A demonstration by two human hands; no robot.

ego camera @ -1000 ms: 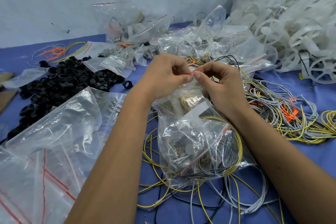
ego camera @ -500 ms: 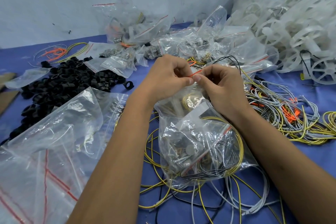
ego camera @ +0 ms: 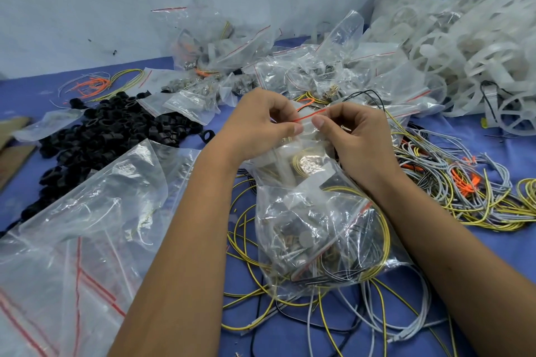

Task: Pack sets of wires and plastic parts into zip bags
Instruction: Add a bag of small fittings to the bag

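Observation:
A clear zip bag (ego camera: 313, 226) with a red seal line hangs in front of me, filled with yellow and grey wires, screws and small plastic parts. My left hand (ego camera: 261, 127) pinches the left end of its top edge. My right hand (ego camera: 353, 139) pinches the same edge just to the right, thumb tips a little apart. The red zip strip (ego camera: 307, 116) runs between my fingers. Loose yellow, grey and black wires (ego camera: 333, 313) lie under the bag on the blue table (ego camera: 493, 246).
A stack of empty zip bags (ego camera: 72, 240) lies at the left front. Black plastic rings (ego camera: 95, 136) are heaped at the left. Filled bags (ego camera: 290, 72) pile up at the back, white plastic wheels (ego camera: 464, 52) at the right, bundled wires (ego camera: 464, 191) beside my right arm.
My two hands have slid slightly apart along the bag's top edge; the thumb tips that touched now have a small gap. The bag hangs as before.

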